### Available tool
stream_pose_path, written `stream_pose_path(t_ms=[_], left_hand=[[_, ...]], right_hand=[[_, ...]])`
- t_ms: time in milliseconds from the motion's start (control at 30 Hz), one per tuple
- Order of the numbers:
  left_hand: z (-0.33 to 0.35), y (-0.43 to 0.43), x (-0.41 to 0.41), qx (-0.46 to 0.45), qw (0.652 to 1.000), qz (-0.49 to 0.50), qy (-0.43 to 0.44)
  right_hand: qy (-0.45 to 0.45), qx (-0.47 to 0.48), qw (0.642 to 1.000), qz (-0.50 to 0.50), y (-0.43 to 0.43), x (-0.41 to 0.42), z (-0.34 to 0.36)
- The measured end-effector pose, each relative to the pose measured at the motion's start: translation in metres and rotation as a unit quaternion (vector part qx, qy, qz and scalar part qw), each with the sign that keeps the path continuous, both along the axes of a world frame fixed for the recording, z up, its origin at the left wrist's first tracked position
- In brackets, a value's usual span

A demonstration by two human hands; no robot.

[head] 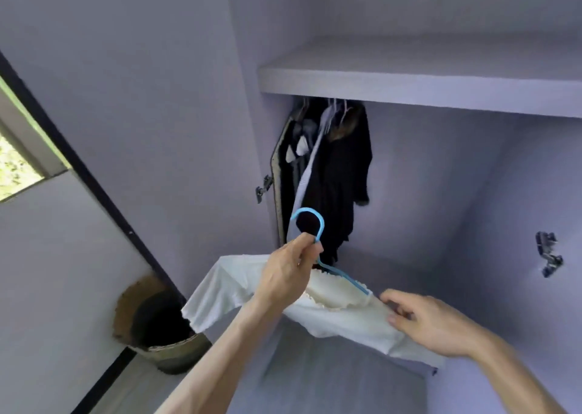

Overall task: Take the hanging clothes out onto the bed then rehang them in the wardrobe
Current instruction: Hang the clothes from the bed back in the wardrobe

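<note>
A white top (340,316) with a frilled neckline hangs on a blue hanger (315,224) in front of the open wardrobe. My left hand (288,275) pinches the hanger just below its hook and holds it up. My right hand (431,322) grips the top's right shoulder between fingers and thumb. Several dark garments (333,174) hang bunched at the left end of the wardrobe, under its shelf (409,76); the rail is hidden behind the shelf.
The wardrobe space to the right of the dark garments holds no clothes. Metal hinges (548,253) stick out of its right wall and another hinge (264,188) from the left. A woven basket (163,347) stands on the floor at lower left, below a window (15,167).
</note>
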State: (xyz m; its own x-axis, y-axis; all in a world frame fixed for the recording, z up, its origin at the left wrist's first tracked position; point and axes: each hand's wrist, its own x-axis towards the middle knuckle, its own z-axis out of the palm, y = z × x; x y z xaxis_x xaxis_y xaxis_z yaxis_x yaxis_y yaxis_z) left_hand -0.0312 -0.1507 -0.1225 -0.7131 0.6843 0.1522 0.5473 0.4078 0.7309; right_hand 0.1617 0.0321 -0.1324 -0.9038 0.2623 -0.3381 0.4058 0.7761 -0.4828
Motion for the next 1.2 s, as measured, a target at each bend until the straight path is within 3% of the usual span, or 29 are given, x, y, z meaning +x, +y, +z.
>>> stream_pose_path(t_ms=[200,500,600,767,1000,1200], left_hand=[[0.002,0.042,-0.026,-0.056,0.995,-0.082,-0.006],[0.007,0.06,-0.055,-0.214,0.95,-0.206,0.093],[0.016,0.058,-0.081,-0.227,0.941,-0.181,0.173],[0.035,0.053,-0.149,-0.308,0.894,-0.082,0.316],[0.075,0.034,-0.245,-0.32,0.833,0.086,0.442],[0.086,0.016,-0.28,-0.307,0.797,0.098,0.511]], right_hand=[[0.034,0.031,0.992,-0.116,-0.014,0.016,-0.003],[0.043,-0.09,0.963,-0.249,-0.025,0.009,-0.026],[0.067,-0.114,0.947,-0.291,-0.013,-0.001,-0.029],[0.094,-0.122,0.927,-0.341,0.018,-0.042,-0.025],[0.146,-0.066,0.915,-0.37,0.078,-0.143,-0.006],[0.188,-0.007,0.917,-0.353,0.145,-0.232,0.024]])
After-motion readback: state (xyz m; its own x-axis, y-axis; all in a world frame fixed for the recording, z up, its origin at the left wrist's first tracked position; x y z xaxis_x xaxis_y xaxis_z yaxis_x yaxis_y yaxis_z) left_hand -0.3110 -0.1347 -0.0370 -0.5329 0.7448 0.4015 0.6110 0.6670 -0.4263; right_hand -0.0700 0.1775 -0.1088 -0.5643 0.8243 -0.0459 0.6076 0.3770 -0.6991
